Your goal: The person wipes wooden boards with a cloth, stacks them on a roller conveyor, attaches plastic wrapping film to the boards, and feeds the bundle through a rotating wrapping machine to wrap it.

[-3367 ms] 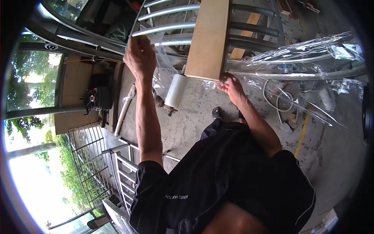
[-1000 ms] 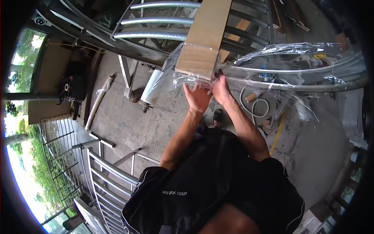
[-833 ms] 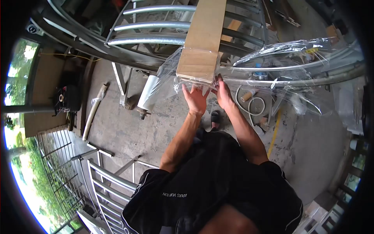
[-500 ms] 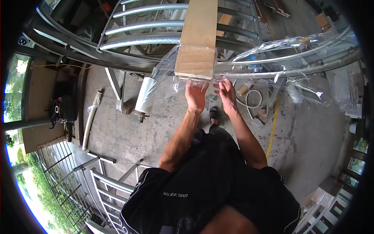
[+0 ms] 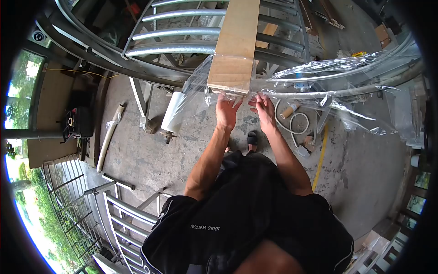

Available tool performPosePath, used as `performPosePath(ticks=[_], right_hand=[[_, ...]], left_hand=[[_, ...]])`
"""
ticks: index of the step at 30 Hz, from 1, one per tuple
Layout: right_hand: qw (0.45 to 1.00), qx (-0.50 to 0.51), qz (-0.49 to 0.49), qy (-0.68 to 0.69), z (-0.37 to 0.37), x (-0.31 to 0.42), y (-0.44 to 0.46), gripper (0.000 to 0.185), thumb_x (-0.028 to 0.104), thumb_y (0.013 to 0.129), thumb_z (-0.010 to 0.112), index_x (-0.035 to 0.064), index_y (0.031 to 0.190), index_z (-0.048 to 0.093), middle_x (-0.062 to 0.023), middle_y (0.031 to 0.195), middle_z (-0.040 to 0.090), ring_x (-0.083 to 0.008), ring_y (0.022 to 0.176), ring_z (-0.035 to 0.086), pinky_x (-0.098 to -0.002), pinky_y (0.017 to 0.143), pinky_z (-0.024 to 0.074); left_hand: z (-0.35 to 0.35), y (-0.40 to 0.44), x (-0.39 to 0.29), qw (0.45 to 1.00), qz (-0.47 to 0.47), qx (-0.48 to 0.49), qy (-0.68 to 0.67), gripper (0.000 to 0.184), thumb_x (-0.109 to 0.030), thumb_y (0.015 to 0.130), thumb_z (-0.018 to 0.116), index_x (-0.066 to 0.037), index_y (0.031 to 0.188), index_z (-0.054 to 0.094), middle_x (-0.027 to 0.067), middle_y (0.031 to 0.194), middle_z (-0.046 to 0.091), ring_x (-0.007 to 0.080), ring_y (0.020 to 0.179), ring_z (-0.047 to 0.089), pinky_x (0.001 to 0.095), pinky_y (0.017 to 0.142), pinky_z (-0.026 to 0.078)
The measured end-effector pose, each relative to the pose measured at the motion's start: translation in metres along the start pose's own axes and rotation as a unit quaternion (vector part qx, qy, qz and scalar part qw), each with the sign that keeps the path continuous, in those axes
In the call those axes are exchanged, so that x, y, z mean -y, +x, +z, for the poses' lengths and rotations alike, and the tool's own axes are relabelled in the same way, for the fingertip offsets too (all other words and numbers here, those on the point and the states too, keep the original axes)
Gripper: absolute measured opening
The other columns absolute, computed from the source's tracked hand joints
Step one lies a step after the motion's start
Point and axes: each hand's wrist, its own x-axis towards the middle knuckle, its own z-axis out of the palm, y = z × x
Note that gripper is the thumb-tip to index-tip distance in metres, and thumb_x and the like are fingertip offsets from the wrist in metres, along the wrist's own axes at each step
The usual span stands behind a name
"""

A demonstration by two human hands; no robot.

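Below hands [image 5: 226,112] [image 5: 266,112]: "LOUIS VUITTON" shirt [image 5: 255,201].

Daylight enters from the left, blown out to white beside the greenery [image 5: 48,208], while the floor [image 5: 141,153] lies in soft, even shade. Glare streaks the film [image 5: 319,69] and rails [image 5: 178,49]. Wide-angle distortion curves the edges, and the corners go black.

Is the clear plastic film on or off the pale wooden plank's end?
On: clear plastic film shows an edge across the pale wooden plank.
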Motion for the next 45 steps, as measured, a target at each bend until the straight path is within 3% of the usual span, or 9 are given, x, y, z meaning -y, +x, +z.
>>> performPosePath(ticks=[6,8,12,15,19,24,28,34,45], right_hand=[[0.998,0.0,0.058,-0.001,0.002,0.001,0.013,0.027,0.018,0.093,0.05,0.0066,0.117,0.052,-0.0037,0.105,0.057,-0.0163,0.088,0.06,-0.0302,0.072,0.0497],[0.998,-0.005,0.064,-0.001,-0.003,-0.006,0.018,0.026,0.018,0.093,0.05,0.0068,0.117,0.052,-0.0037,0.104,0.058,-0.0158,0.088,0.06,-0.0298,0.071,0.0496],[0.995,-0.027,0.097,0.013,-0.012,-0.01,0.016,0.028,0.02,0.093,0.05,0.0071,0.117,0.052,-0.0048,0.105,0.059,-0.0169,0.086,0.059,-0.0321,0.072,0.0488],[0.993,-0.062,0.095,0.032,-0.019,-0.015,0.014,0.028,0.022,0.09,0.055,0.0072,0.113,0.054,-0.0058,0.101,0.06,-0.0172,0.083,0.061,-0.0308,0.068,0.0483],[0.984,-0.138,0.099,0.061,-0.038,-0.021,0.012,0.028,0.023,0.087,0.058,0.006,0.109,0.055,-0.0077,0.097,0.061,-0.0181,0.079,0.063,-0.0292,0.065,0.0486],[0.987,-0.147,0.064,0.028,-0.054,-0.024,0.011,0.028,0.021,0.088,0.057,0.0037,0.109,0.056,-0.0102,0.102,0.061,-0.0205,0.083,0.063,-0.0305,0.068,0.0498],[0.99,-0.127,0.054,0.023,-0.053,-0.025,0.015,0.032,0.021,0.087,0.057,0.0003,0.111,0.055,-0.0091,0.102,0.059,-0.0202,0.089,0.062,-0.03,0.074,0.0499],[0.992,-0.033,0.032,0.114,-0.014,-0.021,0.028,0.041,0.032,0.093,0.05,0.0051,0.125,0.046,-0.0102,0.124,0.053,-0.025,0.109,0.056,-0.0389,0.093,0.044],[0.99,0.04,0.064,0.116,0.014,-0.005,0.024,0.057,0.036,0.09,0.054,0.0035,0.133,0.037,-0.0123,0.128,0.045,-0.0274,0.118,0.047,-0.0391,0.096,0.0442]], left_hand=[[-0.009,-0.002,0.0,0.997,0.042,-0.069,0.014,0.062,-0.028,0.089,0.052,-0.007,0.141,0.025,0.0105,0.139,0.037,0.0265,0.126,0.038,0.0452,0.102,0.035],[-0.015,-0.01,-0.013,0.932,0.143,-0.06,0.329,0.067,-0.021,0.086,0.056,-0.004,0.142,0.023,0.012,0.142,0.034,0.024,0.128,0.035,0.041,0.103,0.032],[0.026,-0.039,-0.034,0.843,0.338,-0.041,0.415,0.07,-0.023,0.088,0.056,-0.004,0.145,0.02,0.0113,0.14,0.034,0.0211,0.124,0.037,0.0356,0.104,0.028],[0.031,-0.032,-0.047,0.918,0.287,-0.129,0.243,0.066,-0.036,0.091,0.049,-0.013,0.146,0.02,0.0127,0.138,0.037,0.0221,0.13,0.031,0.0439,0.108,0.018],[0.037,-0.033,-0.073,0.906,0.369,-0.135,0.157,0.075,-0.034,0.092,0.05,-0.015,0.148,0.004,0.0144,0.111,0.059,0.0238,0.103,0.056,0.0382,0.091,0.041],[0.034,-0.03,-0.11,0.934,0.338,-0.112,-0.032,0.079,-0.032,0.091,0.051,-0.02,0.146,-0.004,0.0204,0.113,0.054,0.0331,0.105,0.055,0.0504,0.094,0.043],[0.032,-0.046,-0.147,0.91,0.404,-0.082,-0.028,0.066,-0.03,0.09,0.053,0.005,0.136,0.022,0.0272,0.131,0.033,0.0371,0.121,0.042,0.0505,0.097,0.044],[0.031,-0.074,-0.198,0.893,0.358,-0.051,-0.268,0.08,-0.016,0.078,0.069,0.008,0.136,0.019,0.0212,0.121,0.039,0.0278,0.101,0.052,0.0482,0.105,0.037],[-0.012,-0.097,-0.146,0.962,0.257,-0.049,-0.076,0.086,-0.04,0.088,0.056,-0.006,0.145,0.002,0.0286,0.144,0.019,0.0439,0.129,0.032,0.0542,0.105,0.033]])
